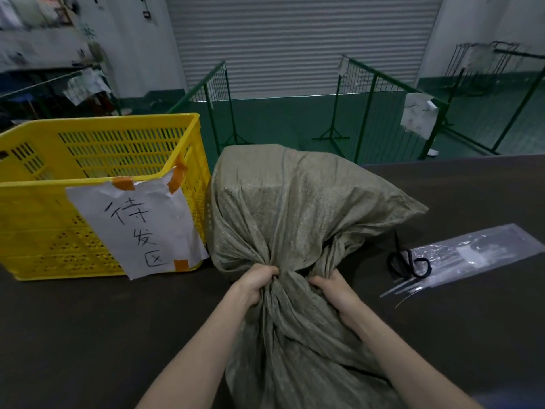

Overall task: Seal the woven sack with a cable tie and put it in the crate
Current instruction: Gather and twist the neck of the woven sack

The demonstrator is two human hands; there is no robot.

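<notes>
A grey-green woven sack [295,202] lies on the dark table, bulky at the far end, its neck gathered toward me. My left hand [256,283] and my right hand [336,289] both squeeze the bunched neck from either side. Loose sack cloth trails down between my forearms. A yellow slatted crate [38,219] stands to the left of the sack, with a white paper sign [138,225] taped to its front. White cable ties [404,289] stick out of a clear plastic bag [477,252] to the right.
Black-handled scissors [408,262] lie on the clear bag, close to the sack's right side. The dark table [88,335] stretches across the view. Beyond it stand green wire racks [368,93] and a grey roller shutter [295,39].
</notes>
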